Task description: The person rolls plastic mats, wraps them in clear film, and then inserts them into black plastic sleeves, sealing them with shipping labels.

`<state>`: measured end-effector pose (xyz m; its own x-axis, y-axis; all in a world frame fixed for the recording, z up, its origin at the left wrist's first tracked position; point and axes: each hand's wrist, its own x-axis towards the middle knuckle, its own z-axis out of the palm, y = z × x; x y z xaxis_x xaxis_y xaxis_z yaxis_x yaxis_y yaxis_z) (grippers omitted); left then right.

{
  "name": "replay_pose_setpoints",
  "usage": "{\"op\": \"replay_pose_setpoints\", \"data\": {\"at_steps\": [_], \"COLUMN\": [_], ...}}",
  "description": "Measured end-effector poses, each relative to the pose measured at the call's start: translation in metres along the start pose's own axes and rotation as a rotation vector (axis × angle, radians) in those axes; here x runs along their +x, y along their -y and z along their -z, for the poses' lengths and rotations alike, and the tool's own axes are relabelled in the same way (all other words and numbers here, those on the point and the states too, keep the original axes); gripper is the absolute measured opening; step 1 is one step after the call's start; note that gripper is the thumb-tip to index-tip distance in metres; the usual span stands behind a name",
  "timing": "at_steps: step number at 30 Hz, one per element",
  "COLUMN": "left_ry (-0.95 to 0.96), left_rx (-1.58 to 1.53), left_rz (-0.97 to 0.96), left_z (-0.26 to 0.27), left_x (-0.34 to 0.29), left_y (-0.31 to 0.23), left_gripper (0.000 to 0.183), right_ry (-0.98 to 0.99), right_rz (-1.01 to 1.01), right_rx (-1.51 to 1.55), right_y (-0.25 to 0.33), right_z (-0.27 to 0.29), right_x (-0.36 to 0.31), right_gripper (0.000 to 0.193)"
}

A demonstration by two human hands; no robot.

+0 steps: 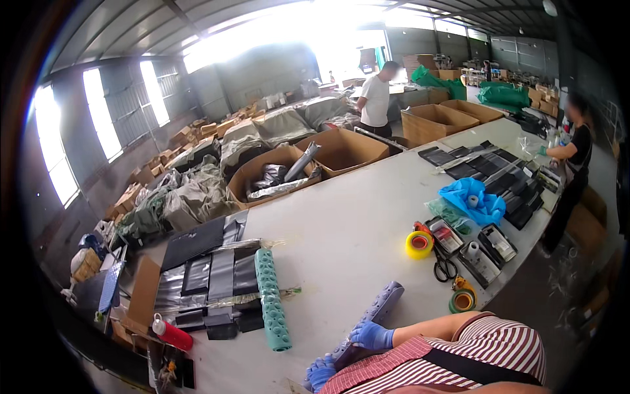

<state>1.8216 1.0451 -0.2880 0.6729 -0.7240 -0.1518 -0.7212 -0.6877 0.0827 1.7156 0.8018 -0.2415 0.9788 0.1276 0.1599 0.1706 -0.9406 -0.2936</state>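
A greyish-purple rolled mat (382, 303) with a row of round marks lies slanted on the white table (328, 243), close to its near edge. My left hand (320, 373), in a blue glove, grips its near end. Farther up, around the middle of the roll, my right hand (372, 335) is closed over it in a matching glove. To the left rests a teal rolled mat (272, 299) with an openwork pattern, apart from both hands. Its left side borders stacks of flat black plastic bags (210, 279).
Yellow tape (419, 245), black-handled scissors (445, 269), a tape dispenser (463, 297) and small trays (479, 264) lie right of my hands. A red bottle (172, 333) stands left. Open cardboard boxes (351, 154) line the far edge. Two people (375, 102) stand by the tables.
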Motion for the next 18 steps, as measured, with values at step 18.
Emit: {"op": "replay_pose_setpoints", "data": {"at_steps": [18], "left_ry": [0.049], "left_rx": [-0.017], "left_rz": [-0.001], "left_z": [0.006], "left_x": [0.009], "left_y": [0.007], "left_gripper": [0.067], "right_ry": [0.018], "right_rz": [0.099], "right_rx": [-0.141], "right_y": [0.008], "right_z": [0.010], "right_x": [0.017], "right_gripper": [0.025]}}
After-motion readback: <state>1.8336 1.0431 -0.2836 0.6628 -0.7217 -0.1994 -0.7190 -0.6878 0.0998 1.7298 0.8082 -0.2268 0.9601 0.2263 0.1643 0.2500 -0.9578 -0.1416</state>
